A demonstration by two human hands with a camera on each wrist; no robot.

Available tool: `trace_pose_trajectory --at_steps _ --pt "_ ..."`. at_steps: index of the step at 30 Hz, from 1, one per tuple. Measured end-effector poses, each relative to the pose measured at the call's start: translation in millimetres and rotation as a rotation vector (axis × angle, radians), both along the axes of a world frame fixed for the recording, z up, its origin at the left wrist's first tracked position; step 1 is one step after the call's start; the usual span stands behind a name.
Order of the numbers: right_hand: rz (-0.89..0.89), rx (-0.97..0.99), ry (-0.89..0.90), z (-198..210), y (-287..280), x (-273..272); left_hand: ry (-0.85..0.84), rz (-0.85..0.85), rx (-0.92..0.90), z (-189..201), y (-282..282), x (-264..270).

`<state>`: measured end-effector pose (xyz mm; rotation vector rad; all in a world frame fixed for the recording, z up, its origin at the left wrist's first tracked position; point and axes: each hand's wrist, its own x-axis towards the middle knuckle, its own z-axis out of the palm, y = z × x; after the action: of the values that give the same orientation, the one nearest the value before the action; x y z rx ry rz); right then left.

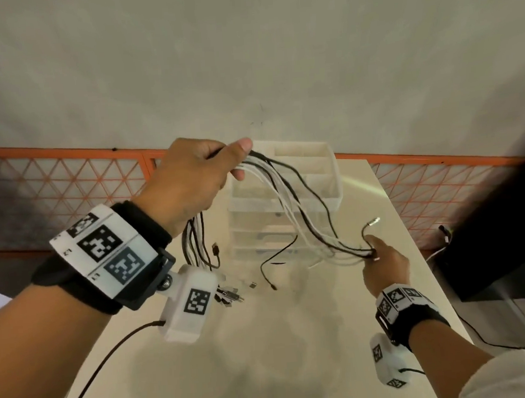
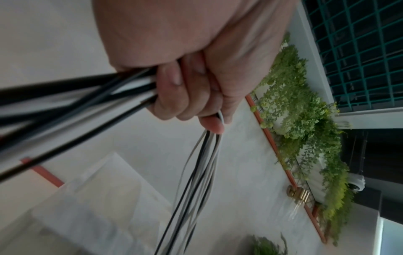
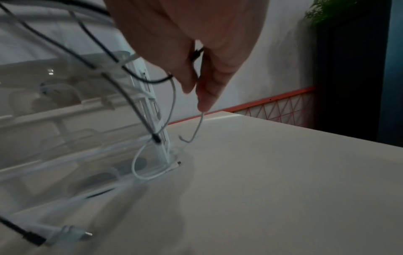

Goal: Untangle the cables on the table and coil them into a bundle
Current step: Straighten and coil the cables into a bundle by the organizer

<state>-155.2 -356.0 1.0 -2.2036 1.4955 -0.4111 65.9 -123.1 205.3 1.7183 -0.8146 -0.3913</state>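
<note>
A bunch of black and white cables [image 1: 289, 203] hangs in the air between my two hands above the cream table [image 1: 264, 338]. My left hand [image 1: 191, 175] is raised high and grips the bunch in its fist [image 2: 185, 93]; cable ends dangle below it, and several plugs [image 1: 230, 296] lie on the table. My right hand [image 1: 380, 259] is lower, at the right, and pinches the other part of the bunch between its fingers [image 3: 196, 72]. Loose ends with plugs [image 3: 72, 234] trail onto the table under it.
A clear plastic drawer unit [image 1: 286, 203] stands at the back of the table, right behind the hanging cables. An orange lattice rail [image 1: 67, 181] runs along the wall. A dark cabinet [image 1: 499, 229] stands off the table's right edge.
</note>
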Motion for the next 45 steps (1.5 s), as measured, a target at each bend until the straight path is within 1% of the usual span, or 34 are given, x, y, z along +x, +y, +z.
trace_pose_trajectory --at_steps 2,3,4,5,7,9,11,13,15,17,19,20,23,26,28,30,32,34,35,37,39,41,42,43,45 --pt "0.113 0.182 0.115 -1.8 7.4 1.9 -0.022 -0.013 0.050 -11.8 -2.2 -4.1" --pt "0.161 0.245 0.176 1.9 10.9 4.4 -0.044 -0.015 0.070 -17.0 -3.4 -6.2" --pt "0.193 0.255 0.198 8.1 13.2 8.6 -0.068 -0.018 0.085 -21.6 -4.9 -7.7" --pt "0.208 0.235 0.168 18.5 15.3 14.2 -0.091 -0.020 0.102 -25.4 -6.5 -8.9" --pt "0.269 0.175 0.020 47.7 20.6 26.5 -0.141 -0.015 0.144 -30.4 -10.0 -10.6" --pt "0.442 0.111 -0.140 84.3 31.2 39.9 -0.187 -0.025 0.198 -32.4 -14.9 -13.7" --pt "0.598 0.057 -0.279 124.3 48.5 51.8 -0.258 -0.080 0.245 -31.9 -21.5 -20.1" --pt "0.722 0.050 -0.314 154.5 68.5 61.4 -0.352 -0.167 0.247 -32.9 -28.6 -26.9" --pt "0.751 -0.010 -0.217 165.7 78.9 68.8 -0.413 -0.254 0.227 -34.9 -33.5 -30.3" --pt "0.665 -0.108 -0.100 161.0 72.9 71.2 -0.402 -0.322 0.228 -37.9 -34.5 -29.1" --pt "0.521 -0.133 0.000 154.6 60.9 67.6 -0.350 -0.363 0.266 -46.1 -32.4 -23.7" --pt "0.463 -0.118 0.034 151.1 53.2 65.2 -0.299 -0.369 0.290 -53.7 -30.6 -19.2" --pt "0.303 -0.047 0.023 147.8 27.9 55.0 -0.115 -0.371 0.360 -86.5 -19.4 -5.7" --pt "0.140 0.005 -0.047 143.6 -5.7 44.9 0.071 -0.309 0.405 -120.7 -3.2 3.5" --pt "0.076 0.078 -0.149 139.1 -23.9 40.4 0.127 -0.255 0.442 -137.2 6.4 8.6" --pt "0.059 0.115 -0.289 130.4 -45.6 40.9 0.156 -0.253 0.471 -146.4 9.1 10.8" --pt "0.068 0.130 -0.398 129.6 -57.3 47.6 0.192 -0.260 0.479 -145.6 6.2 10.9" --pt "0.061 0.147 -0.524 146.8 -47.1 55.8 0.248 -0.260 0.471 -138.0 0.3 12.2" --pt "0.059 0.135 -0.585 156.4 -39.9 59.3 0.283 -0.258 0.457 -133.0 -3.0 13.9" --pt "0.072 0.069 -0.679 161.9 -38.9 64.9 0.333 -0.241 0.414 -124.0 -7.8 19.5" --pt "0.084 0.045 -0.731 157.5 -40.1 64.5 0.320 -0.199 0.377 -117.1 -10.3 25.6" --pt "0.117 0.134 -0.802 144.7 -38.1 59.1 0.245 -0.134 0.365 -114.1 -10.4 30.8" --pt "0.114 0.186 -0.801 131.3 -39.3 54.5 0.193 -0.107 0.374 -113.5 -9.7 32.4" --pt "0.100 0.212 -0.731 115.1 -38.8 46.9 0.145 -0.086 0.390 -114.7 -8.3 33.9" --pt "0.067 0.256 -0.515 71.5 -40.1 26.5 0.080 -0.069 0.443 -118.5 -4.4 33.9"
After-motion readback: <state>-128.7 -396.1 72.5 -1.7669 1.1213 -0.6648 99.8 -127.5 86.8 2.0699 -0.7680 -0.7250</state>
